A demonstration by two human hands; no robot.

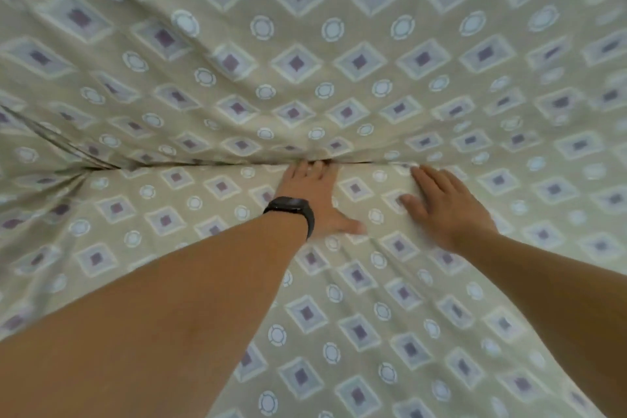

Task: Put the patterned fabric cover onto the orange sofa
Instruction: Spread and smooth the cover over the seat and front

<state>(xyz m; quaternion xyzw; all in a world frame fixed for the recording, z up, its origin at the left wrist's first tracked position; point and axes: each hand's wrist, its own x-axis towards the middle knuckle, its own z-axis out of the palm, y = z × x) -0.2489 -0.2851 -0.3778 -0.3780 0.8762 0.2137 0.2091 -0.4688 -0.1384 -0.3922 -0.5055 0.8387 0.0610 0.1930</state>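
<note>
- Patterned fabric cover (339,85): beige, printed with pale diamonds that have purple centres and with pale circles. It fills the whole head view, lying over a flat lower area and a rising upper area.
- A dark horizontal crease (210,164) divides those two areas; the cloth is pushed down into it. Gathered folds radiate from the crease's left end.
- Sofa: no orange shows anywhere; cover hides whatever is beneath.
- Left hand (315,197): palm down on the cover, fingers straight, fingertips (314,166) buried in the crease, thumb spread to the right. Grip apart, holding nothing, pressing cloth.
- Black watch (293,210) on the left wrist.
- Right hand (448,207): just beside the left, flat on the cover, fingers extended toward the crease, slightly blurred. Grip apart, resting on cloth.
- Shallow wrinkles run below both hands.
</note>
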